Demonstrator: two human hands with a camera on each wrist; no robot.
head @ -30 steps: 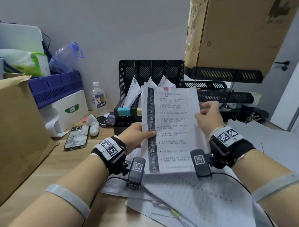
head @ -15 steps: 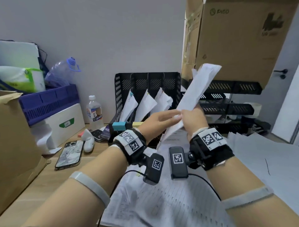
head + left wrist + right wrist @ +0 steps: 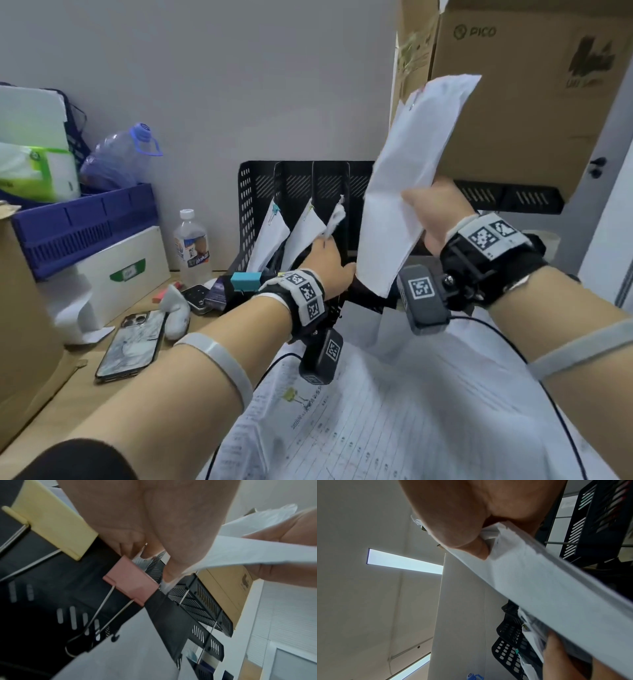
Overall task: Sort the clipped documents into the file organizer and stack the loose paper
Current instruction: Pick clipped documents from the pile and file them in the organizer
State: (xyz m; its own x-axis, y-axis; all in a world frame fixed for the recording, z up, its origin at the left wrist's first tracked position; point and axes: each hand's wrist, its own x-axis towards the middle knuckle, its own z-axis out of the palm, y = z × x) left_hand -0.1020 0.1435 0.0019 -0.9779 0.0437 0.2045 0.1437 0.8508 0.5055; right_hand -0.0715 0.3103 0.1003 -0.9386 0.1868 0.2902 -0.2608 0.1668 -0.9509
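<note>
My right hand [image 3: 432, 213] grips a clipped white document [image 3: 407, 192] by its middle and holds it up, tilted, above the right end of the black mesh file organizer [image 3: 254, 192]. In the right wrist view its thumb [image 3: 467, 540] presses on the document [image 3: 539, 588]. My left hand [image 3: 329, 263] reaches into the organizer, fingers forward against the crumpled papers [image 3: 337, 216] in the third slot. Its thumb [image 3: 170, 574] lies beside the held document's lower edge [image 3: 240, 553]. Two other clipped documents [image 3: 270, 236] [image 3: 304, 233] stand in the left slots. Loose sheets [image 3: 376, 411] cover the table below.
Teal [image 3: 245, 281], yellow [image 3: 51, 524] and pink [image 3: 132, 580] binder clips sit on the organizer's front rim. A phone [image 3: 132, 342], a water bottle [image 3: 190, 246] and a purple crate [image 3: 85, 219] lie left. Black letter trays [image 3: 507, 198] under a cardboard box [image 3: 513, 85] stand right.
Both hands held the document flat before. My right hand has raised it up and to the right, while my left hand has let go and moved into the organizer.
</note>
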